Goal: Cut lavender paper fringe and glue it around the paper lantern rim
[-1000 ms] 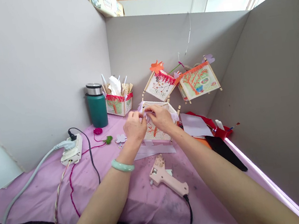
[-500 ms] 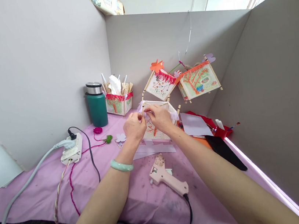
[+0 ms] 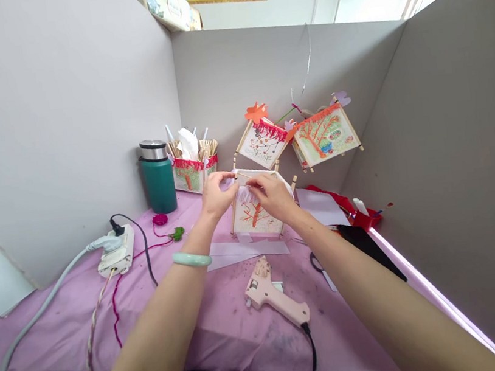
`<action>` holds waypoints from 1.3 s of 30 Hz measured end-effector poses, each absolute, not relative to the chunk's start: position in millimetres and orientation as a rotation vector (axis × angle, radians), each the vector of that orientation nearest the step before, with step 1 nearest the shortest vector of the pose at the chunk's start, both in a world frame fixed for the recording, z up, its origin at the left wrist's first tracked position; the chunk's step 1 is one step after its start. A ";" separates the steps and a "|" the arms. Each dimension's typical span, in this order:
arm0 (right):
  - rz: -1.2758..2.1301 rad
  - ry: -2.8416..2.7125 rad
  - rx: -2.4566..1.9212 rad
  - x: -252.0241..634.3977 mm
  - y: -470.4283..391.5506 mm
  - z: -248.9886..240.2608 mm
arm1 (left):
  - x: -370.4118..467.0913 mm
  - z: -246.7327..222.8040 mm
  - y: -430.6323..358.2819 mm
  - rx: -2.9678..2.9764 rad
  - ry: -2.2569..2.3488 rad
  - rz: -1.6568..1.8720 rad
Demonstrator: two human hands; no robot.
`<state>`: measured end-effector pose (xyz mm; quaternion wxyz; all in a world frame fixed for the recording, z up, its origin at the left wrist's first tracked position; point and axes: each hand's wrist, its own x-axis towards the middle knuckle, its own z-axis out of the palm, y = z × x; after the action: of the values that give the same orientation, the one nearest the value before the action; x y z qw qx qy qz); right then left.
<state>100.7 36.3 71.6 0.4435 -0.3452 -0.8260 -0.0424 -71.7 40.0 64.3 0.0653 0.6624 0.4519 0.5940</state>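
Note:
A small paper lantern [image 3: 259, 217] with wooden sticks at its corners, an orange tree drawing and pale purple fringe stands on the purple cloth. At its upper left corner, my left hand [image 3: 220, 195] pinches the stick or fringe there. My right hand [image 3: 273, 194] is closed at the fringe along the top edge of the front panel; its fingertips cover what they hold. Paper strips [image 3: 247, 250] lie before the lantern, and a pink glue gun [image 3: 274, 295] rests nearer, nozzle pointing away.
A green bottle [image 3: 159, 179] and a decorated box [image 3: 195, 173] stand at the back left. Two decorated lanterns [image 3: 264, 142] hang behind. A power strip [image 3: 117, 253] with cables lies left. Scissors [image 3: 316, 262], a black tablet-like object [image 3: 371, 251] and red material [image 3: 365, 218] are right.
My right hand has shifted slightly right, away from my left fingers, along the lantern's top edge. More of the front drawing shows, and the scissors have come into view. The camera view has shifted slightly.

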 end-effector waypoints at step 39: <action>-0.030 -1.724 -1.035 174.7 -39.8 -4.2 | -34.4 99.1 4.2 2.835 2.111 0.685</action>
<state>174.7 -39.8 -4.2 0.5356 -0.4345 -0.7240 -0.0126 -34.4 4.2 99.1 -0.2277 0.7667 0.5709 0.1853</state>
